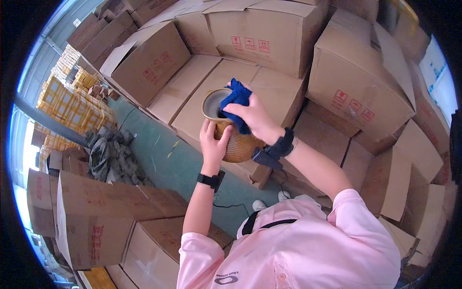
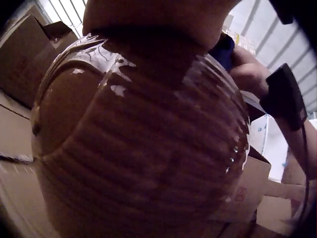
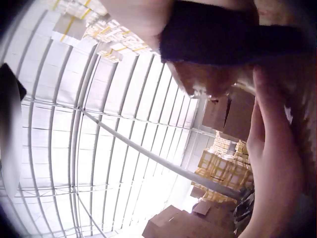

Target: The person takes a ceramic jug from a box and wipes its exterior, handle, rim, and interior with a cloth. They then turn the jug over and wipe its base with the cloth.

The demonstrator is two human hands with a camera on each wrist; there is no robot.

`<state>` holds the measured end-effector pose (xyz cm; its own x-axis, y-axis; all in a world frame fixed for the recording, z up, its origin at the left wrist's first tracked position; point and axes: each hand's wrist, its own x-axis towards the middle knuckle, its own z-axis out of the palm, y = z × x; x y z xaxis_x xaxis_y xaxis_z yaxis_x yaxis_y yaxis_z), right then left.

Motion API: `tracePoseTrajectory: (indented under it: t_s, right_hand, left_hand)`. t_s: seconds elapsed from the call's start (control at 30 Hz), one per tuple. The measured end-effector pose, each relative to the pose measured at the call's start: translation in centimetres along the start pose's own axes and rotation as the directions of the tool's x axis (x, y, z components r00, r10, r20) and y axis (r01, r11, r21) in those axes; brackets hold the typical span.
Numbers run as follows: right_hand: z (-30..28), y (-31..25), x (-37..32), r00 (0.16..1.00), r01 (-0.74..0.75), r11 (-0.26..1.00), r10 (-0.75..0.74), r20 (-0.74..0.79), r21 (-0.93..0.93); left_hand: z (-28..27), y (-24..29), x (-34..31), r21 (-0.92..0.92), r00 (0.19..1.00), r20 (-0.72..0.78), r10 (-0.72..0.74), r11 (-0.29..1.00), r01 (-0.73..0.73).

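A brown ribbed ceramic vase [image 1: 240,144] with a wide pale-lined mouth appears in the head view, over the top of a cardboard box. My left hand [image 1: 213,147] holds it just below the rim, thumb and fingers spread round the neck. With my right hand [image 1: 257,117] I grip a dark blue cloth [image 1: 237,100] against the far right side of the rim, part of it hanging over the edge. The vase's glossy ridged side [image 2: 148,139] fills the left wrist view. In the right wrist view the cloth [image 3: 208,34] lies across the vase, hiding most of it.
Large cardboard boxes [image 1: 260,38] surround the work at the back, right [image 1: 361,82] and near left [image 1: 96,216]. Green floor [image 1: 163,154] shows on the left, with a dark crumpled heap [image 1: 113,154] and yellow-strapped stacks [image 1: 72,103] beyond. A cable [image 1: 231,206] trails near the shoes.
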<state>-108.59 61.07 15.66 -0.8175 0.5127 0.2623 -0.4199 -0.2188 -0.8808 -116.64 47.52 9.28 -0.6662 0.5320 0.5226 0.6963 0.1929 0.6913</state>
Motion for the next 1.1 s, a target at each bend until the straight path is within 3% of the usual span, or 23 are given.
tracePoseTrajectory:
  t_s: [0.2,0.23,0.33,0.43,0.53,0.73,0.87,1.1]
  right_hand:
    - [1.6,0.6,-2.9,0.986,0.087,0.994,-0.095,-0.137,-0.064]
    - [1.6,0.1,-3.5,0.993,0.057,0.996,-0.065,-0.104,-0.074]
    - [1.5,0.4,-3.7,0.953,0.273,0.933,-0.296,-0.069,-0.234]
    - [0.5,-0.7,-3.2,0.875,0.465,0.704,-0.456,0.160,-0.537]
    - [-0.6,-1.3,-2.4,0.839,0.537,0.603,-0.451,0.304,-0.589]
    - [-1.5,-2.1,0.1,0.799,0.601,0.577,-0.401,0.449,-0.554]
    - [-1.9,-2.3,0.6,0.824,0.552,0.649,-0.330,0.460,-0.524]
    - [-2.3,-2.7,0.7,0.821,0.552,0.652,-0.314,0.477,-0.520]
  left_hand:
    - [0.5,-1.5,-0.2,0.029,0.997,-0.043,0.067,0.997,-0.066]
    - [0.5,-1.5,-0.3,0.022,0.997,-0.038,0.064,0.998,-0.063]
    - [0.5,-1.7,-0.4,0.018,0.995,-0.057,0.079,0.997,-0.078]
    - [0.4,-1.6,-0.3,0.020,0.995,-0.043,0.086,0.996,-0.085]
    - [0.4,-1.3,-0.2,0.100,0.990,-0.027,0.136,0.986,-0.133]
    - [0.2,-0.7,0.0,0.092,0.997,-0.015,0.077,0.993,-0.075]
    - [0.0,-0.5,0.2,0.083,0.995,0.006,0.095,0.992,-0.095]
    - [0.2,-0.6,0.0,0.105,0.996,-0.011,0.093,0.990,-0.091]
